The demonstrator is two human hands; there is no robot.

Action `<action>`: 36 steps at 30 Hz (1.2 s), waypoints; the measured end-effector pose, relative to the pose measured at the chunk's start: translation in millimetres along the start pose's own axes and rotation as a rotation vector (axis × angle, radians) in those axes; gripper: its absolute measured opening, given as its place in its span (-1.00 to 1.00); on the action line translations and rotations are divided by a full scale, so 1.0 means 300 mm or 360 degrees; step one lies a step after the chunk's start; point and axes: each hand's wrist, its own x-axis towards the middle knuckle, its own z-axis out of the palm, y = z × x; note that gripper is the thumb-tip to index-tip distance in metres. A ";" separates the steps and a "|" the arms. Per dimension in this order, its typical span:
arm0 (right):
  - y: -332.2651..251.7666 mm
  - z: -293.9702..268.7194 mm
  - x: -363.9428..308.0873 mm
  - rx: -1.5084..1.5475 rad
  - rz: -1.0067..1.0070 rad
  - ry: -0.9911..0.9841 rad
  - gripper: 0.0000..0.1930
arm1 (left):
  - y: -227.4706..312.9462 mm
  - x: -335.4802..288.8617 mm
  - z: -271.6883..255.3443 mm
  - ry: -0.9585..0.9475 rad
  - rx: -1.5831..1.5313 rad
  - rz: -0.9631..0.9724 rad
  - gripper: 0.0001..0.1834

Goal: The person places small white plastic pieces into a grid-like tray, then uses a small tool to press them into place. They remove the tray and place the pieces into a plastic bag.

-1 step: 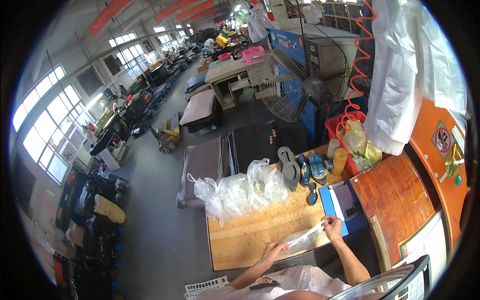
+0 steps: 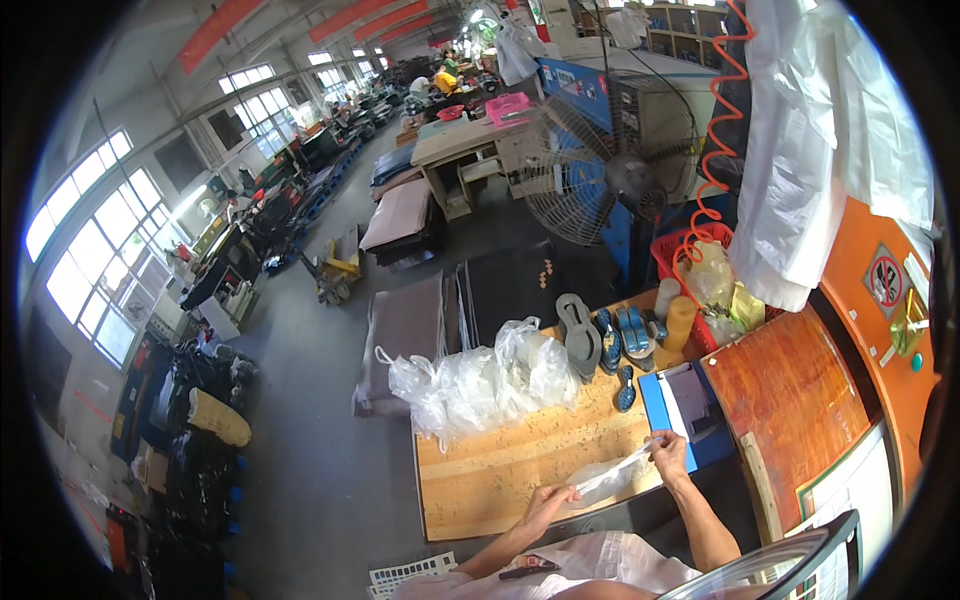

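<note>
Between my two hands a clear plastic bag (image 2: pixel 606 482) is stretched by its edge, low over the front of the wooden table (image 2: pixel 470 490). My left hand (image 2: pixel 548 501) pinches its left end, fingers closed. The right end is gripped by the closed fingers of my right hand (image 2: pixel 669 456), held higher, beside a blue tray (image 2: pixel 658 405) with papers in it. Across the table behind the bag lie several tied, filled clear plastic bags (image 2: pixel 480 385). What those bags contain is not clear.
Shoe soles (image 2: pixel 578 335) stand at the table's back right, beside a tan roll (image 2: pixel 679 323) and a red basket (image 2: pixel 665 250). A large fan (image 2: pixel 630 180) stands behind. To the right are a reddish-brown board (image 2: pixel 790 385), hanging plastic bags (image 2: pixel 790 150) and a coiled orange hose (image 2: pixel 712 150).
My right hand has shifted slightly to the right and down with its end of the plastic bag. Everything else looks the same.
</note>
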 end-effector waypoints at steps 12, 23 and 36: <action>-0.139 -0.060 -0.106 0.0558 0.0567 -0.0632 -0.87 | 0.052 0.044 0.027 -0.0345 -0.0781 0.0336 -0.70; -0.379 0.041 -0.324 0.0164 0.0156 -0.0770 -0.88 | 0.047 0.100 0.194 -0.0385 0.0247 0.0310 -0.61; -0.306 0.115 -0.377 0.0088 0.0110 -0.0579 -0.87 | 0.041 0.128 0.197 0.0011 0.0097 0.0523 -0.81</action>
